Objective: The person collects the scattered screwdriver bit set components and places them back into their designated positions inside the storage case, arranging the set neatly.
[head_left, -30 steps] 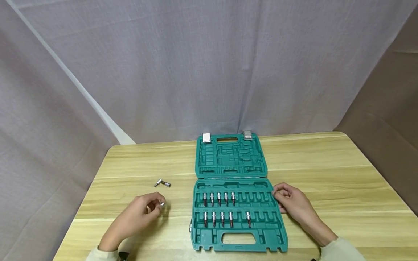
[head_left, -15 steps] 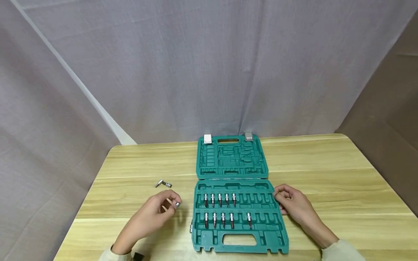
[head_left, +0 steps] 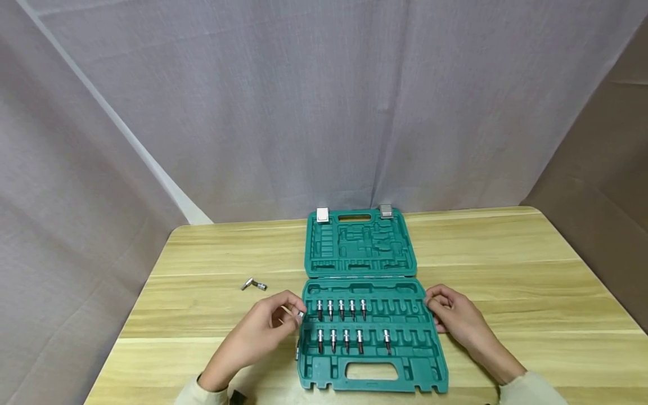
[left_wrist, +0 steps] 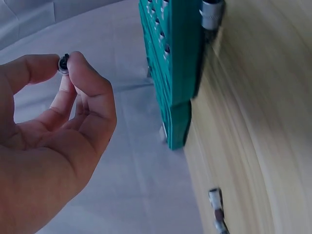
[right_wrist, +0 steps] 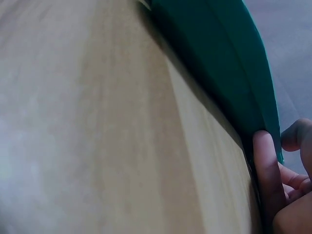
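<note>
My left hand (head_left: 260,329) pinches a small silver bit socket (left_wrist: 63,64) between thumb and index finger, at the left edge of an open green tool case (head_left: 321,368). In the left wrist view the bit socket's end faces the camera. My right hand (head_left: 458,318) grips the case's right edge; in the right wrist view a finger (right_wrist: 265,161) lies against its green side wall. Two rows of bit sockets sit in the case, an upper row (head_left: 341,309) and a lower row (head_left: 346,340). The lower row has a gap before its rightmost bit socket (head_left: 387,340).
Two loose bit sockets (head_left: 260,286) lie touching on the wooden table (head_left: 202,253), left of the case. Another bit socket (left_wrist: 212,14) lies against the case's left side. The case lid (head_left: 360,267) lies folded back, with two metal latches. Grey curtains (head_left: 324,112) stand behind the table.
My left hand has moved right with the bit socket, from the table on the left to the case's left edge. The right hand has stayed at the case's right edge.
</note>
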Tool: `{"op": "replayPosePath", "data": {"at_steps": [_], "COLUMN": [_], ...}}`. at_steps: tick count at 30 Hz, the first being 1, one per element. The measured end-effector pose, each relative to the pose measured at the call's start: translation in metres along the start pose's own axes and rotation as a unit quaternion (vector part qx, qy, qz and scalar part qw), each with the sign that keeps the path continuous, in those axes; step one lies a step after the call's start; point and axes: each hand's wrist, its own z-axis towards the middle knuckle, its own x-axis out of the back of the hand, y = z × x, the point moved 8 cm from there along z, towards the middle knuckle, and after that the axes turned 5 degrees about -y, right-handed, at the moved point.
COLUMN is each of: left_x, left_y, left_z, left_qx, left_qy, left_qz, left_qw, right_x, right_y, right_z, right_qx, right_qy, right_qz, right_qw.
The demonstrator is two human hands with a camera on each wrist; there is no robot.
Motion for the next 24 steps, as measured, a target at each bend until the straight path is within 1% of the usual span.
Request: {"op": "replayPosePath", "data": {"at_steps": [6, 13, 18, 21, 24], "left_x": [-0.011, -0.029, -0.046, -0.058, -0.070], "left_y": [0.005, 0.009, 0.015, 0.018, 0.020], "left_z": [0.010, 0.022, 0.033, 0.041, 0.050], "left_qx": [-0.004, 0.001, 0.000, 0.005, 0.014], "left_qy": [-0.006, -0.019, -0.033, -0.044, -0.056], "left_qz": [-0.011, -0.027, -0.044, -0.045, -0.044], "left_qw": [0.9999, 0.9995, 0.9985, 0.9980, 0.9974], "right_x": [-0.002, -0.002, -0.001, 0.000, 0.000], "right_y": [-0.001, -0.005, -0.007, -0.008, -0.007], "right_z": [0.000, 0.001, 0.001, 0.002, 0.002], "right_qx": [-0.002, -0.007, -0.004, -0.003, -0.017], "right_qy": [-0.016, -0.031, -0.049, -0.059, -0.067], "right_qz": [0.038, 0.060, 0.070, 0.076, 0.079], "right_qw": [0.999, 0.998, 0.996, 0.995, 0.994]}}
